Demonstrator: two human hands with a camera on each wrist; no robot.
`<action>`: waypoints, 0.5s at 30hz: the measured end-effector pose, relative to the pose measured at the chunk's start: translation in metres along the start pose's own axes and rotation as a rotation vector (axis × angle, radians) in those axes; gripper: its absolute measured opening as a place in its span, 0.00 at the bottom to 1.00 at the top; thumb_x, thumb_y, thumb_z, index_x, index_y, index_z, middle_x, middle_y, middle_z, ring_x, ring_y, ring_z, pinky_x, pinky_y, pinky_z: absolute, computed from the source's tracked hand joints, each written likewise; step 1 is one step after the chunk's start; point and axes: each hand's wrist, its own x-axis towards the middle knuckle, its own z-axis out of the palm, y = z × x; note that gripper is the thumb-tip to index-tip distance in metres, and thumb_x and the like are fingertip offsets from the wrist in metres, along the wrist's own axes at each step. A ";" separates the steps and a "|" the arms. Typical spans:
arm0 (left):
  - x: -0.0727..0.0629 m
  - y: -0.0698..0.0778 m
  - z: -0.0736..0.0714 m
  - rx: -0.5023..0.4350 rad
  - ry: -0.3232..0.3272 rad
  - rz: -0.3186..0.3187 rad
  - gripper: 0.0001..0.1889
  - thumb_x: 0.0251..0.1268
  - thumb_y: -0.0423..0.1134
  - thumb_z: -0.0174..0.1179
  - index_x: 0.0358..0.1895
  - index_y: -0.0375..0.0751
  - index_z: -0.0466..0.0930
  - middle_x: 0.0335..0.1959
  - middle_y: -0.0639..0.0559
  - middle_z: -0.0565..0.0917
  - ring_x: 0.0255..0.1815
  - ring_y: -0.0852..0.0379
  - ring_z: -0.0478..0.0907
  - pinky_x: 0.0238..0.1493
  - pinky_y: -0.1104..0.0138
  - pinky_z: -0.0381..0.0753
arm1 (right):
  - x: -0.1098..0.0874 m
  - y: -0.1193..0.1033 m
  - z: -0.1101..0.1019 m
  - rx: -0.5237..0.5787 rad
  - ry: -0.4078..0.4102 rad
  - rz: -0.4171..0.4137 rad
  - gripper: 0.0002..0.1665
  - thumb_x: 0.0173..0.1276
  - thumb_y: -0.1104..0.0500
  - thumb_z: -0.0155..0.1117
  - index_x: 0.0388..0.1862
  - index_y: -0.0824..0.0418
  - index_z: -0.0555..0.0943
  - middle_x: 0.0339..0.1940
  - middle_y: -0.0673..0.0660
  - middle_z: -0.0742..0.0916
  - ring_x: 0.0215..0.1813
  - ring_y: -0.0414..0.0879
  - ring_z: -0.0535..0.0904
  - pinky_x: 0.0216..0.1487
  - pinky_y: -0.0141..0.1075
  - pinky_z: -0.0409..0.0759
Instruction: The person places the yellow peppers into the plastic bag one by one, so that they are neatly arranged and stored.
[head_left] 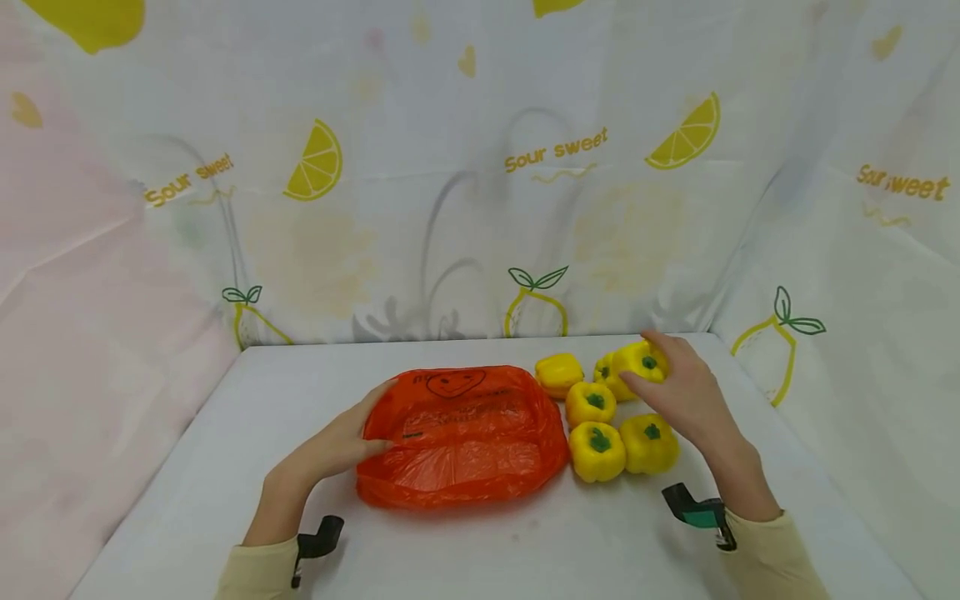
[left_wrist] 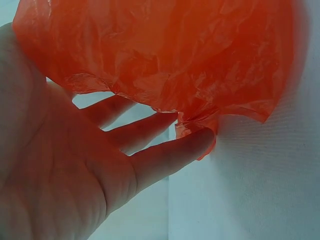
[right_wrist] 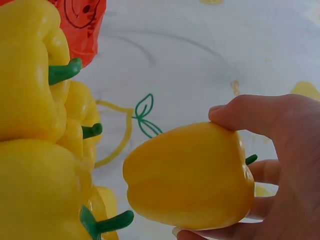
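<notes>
A crumpled red plastic bag (head_left: 465, 433) with a drawn smiling face and dark print lies on the table. My left hand (head_left: 339, 443) rests at its left side with fingers spread and fairly straight; in the left wrist view the thumb touches a twisted end of the bag (left_wrist: 175, 55). Off to the right, my right hand (head_left: 693, 392) holds a yellow bell pepper (right_wrist: 187, 177) between thumb and fingers, its green stem towards the palm. The held pepper overlaps another yellow bell pepper (head_left: 604, 373) in the head view.
Several more yellow bell peppers (head_left: 597, 452) stand close together along the bag's right side, one lying at the back (head_left: 558, 375). The white table (head_left: 480, 550) meets a lemon-printed cloth (head_left: 420, 250) behind and at both sides.
</notes>
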 end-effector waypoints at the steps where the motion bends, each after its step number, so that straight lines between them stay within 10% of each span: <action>1: 0.000 0.000 0.000 0.001 0.000 0.001 0.47 0.64 0.36 0.62 0.80 0.62 0.44 0.81 0.47 0.54 0.79 0.37 0.55 0.71 0.35 0.62 | 0.000 -0.002 0.001 0.014 0.009 -0.012 0.43 0.68 0.41 0.62 0.75 0.60 0.64 0.72 0.67 0.71 0.68 0.65 0.67 0.66 0.67 0.68; 15: 0.001 -0.002 0.001 0.000 -0.006 0.006 0.49 0.62 0.31 0.59 0.81 0.60 0.40 0.82 0.47 0.50 0.80 0.38 0.53 0.73 0.36 0.60 | 0.006 -0.043 0.032 0.136 -0.095 -0.050 0.42 0.66 0.39 0.64 0.75 0.52 0.65 0.74 0.59 0.72 0.70 0.58 0.69 0.69 0.60 0.71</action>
